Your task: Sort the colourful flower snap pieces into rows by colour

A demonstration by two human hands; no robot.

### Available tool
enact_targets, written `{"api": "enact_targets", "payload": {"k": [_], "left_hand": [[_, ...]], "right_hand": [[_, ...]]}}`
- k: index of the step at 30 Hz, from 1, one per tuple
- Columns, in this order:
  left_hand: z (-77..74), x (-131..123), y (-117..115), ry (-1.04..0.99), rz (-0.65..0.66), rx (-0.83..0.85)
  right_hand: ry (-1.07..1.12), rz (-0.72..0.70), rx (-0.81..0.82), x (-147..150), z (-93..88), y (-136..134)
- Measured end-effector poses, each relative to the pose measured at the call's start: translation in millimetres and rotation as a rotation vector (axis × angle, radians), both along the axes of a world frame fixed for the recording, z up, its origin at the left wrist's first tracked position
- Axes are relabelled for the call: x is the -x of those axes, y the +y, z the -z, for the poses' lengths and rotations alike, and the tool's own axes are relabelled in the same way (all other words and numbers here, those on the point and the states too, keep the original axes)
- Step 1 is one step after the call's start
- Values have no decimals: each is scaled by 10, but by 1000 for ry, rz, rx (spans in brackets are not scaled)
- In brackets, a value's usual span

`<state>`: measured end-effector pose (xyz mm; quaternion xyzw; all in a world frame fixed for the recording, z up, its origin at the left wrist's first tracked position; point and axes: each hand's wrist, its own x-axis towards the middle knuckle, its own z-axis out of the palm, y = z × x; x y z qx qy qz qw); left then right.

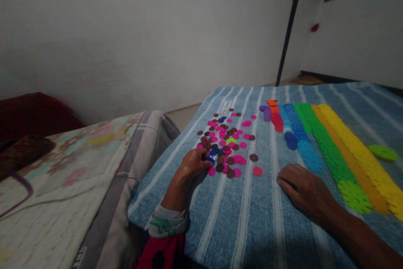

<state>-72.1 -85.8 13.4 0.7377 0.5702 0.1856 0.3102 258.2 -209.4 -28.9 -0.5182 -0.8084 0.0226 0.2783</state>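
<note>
My left hand [195,161] reaches into a loose pile of small notched plastic discs, mostly pink [221,134] and brown [232,131]. Its thumb and forefinger are pinched at a blue disc [211,160] on the pile's near left side. On the striped cloth, right of the pile, rests my right hand [304,187], fingers curled in and nothing visible in them. Beside it lie overlapping rows of discs sorted by colour: blue [296,120], green [329,151], orange [352,155] and yellow [355,145]. Shorter red [276,121] and purple [267,113] groups sit at the far end.
A blue striped cloth [258,227] covers the surface. Lime discs [383,152] lie at the right. A black stand [288,30] rises behind. To the left is another surface with a floral cover [94,155] and a cable [63,199].
</note>
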Motion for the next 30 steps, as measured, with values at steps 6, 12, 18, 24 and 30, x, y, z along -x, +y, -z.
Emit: {"api": "enact_targets", "payload": {"k": [6,12,18,24,30], "left_hand": [[40,-19,-6,-187,-30,31],[-67,-67,-39,-107,-21,34],[-191,-134,-28,-60,2,-77],[-413,-609,-27,-76,182,-197],[-304,-1514,116,-77,467,-138]], "right_hand": [[-5,-9,-4,-19,28,13],[-18,6,-4,13,2,25],[-6,30,-25,52,-37,59],[5,61,-19,49,-53,76],[40,81,-24,39,-88,84]]}}
